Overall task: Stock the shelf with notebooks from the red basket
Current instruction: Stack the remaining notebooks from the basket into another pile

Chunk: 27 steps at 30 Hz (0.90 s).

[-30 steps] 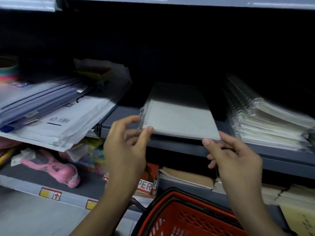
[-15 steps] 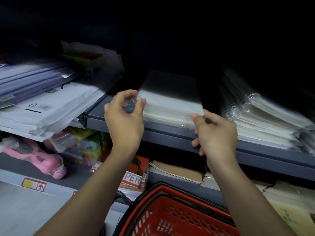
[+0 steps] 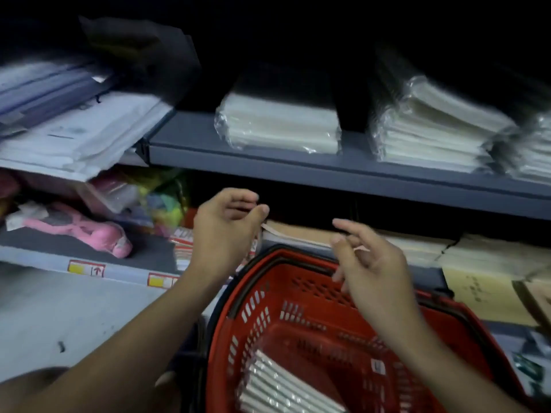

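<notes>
Now both empty, left hand [image 3: 226, 225] loosely curled, right hand [image 3: 369, 263] fingers relaxed and spread, above red basket [image 3: 268, 296], wrapped notebooks [image 3: 283, 386] inside, small notebook stack [image 3: 280, 126] on grey shelf [image 3: 298, 166].

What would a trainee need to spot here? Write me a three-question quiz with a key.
1. True or false: the left hand holds a notebook.
2. Where do wrapped notebooks still wait? A) red basket B) floor C) top of the pink toy
3. Fill in: the newly placed stack lies on the grey ____.

Key: 1 false; neither it nor the right hand holds anything. 2 A. 3 shelf.
</notes>
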{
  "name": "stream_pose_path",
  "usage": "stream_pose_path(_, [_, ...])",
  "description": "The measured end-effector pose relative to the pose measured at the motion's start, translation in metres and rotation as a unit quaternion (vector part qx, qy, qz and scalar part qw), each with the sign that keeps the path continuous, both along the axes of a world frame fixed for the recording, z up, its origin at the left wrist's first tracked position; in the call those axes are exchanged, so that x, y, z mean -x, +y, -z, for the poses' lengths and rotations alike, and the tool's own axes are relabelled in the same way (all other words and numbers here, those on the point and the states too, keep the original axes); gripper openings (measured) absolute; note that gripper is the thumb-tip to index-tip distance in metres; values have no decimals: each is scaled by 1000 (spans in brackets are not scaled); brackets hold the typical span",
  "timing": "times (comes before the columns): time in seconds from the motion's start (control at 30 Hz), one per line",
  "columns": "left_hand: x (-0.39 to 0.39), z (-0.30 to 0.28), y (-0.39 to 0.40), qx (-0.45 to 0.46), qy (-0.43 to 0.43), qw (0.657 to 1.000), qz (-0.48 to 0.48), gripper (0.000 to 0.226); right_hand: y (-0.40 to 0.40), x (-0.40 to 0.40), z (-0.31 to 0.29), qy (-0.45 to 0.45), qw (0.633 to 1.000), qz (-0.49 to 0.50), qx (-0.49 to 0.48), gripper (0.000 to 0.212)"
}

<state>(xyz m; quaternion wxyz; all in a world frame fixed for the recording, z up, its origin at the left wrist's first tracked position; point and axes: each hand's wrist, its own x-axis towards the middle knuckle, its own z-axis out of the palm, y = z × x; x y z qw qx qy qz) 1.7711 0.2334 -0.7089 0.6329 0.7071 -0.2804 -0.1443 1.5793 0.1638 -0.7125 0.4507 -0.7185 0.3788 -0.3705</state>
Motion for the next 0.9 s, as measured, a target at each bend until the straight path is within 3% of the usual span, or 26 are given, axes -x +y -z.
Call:
stream_pose_path(0.13, [35,47,13,-161,122,972,121,16,37,47,77,165,985,-23,-34,23])
stream_pose_path(0.3, [60,107,35,-339,106,918,178,25,61,69,147,299,938,2,-173,18])
stream_pose_path(0.37, [66,128,41,-412,97,881,212,34,62,74,158,349,910,29,-220,26])
stream_pose_path(0.47, [76,143,46,-558,2,776,295,66,64,79,166,400,869,33,-290,35])
stream_pose_path(0.53, [77,149,47,-594,-21,739,318,74,68,78,172,394,847,39,-354,39])
stream_pose_path(0.73, [70,156,49,-594,-10,740,316,48,74,76,186,262,792,90,-545,32])
stream_pose_path(0.9, [81,141,57,-560,-18,770,306,27,73,83,191,235,773,114,-578,25])
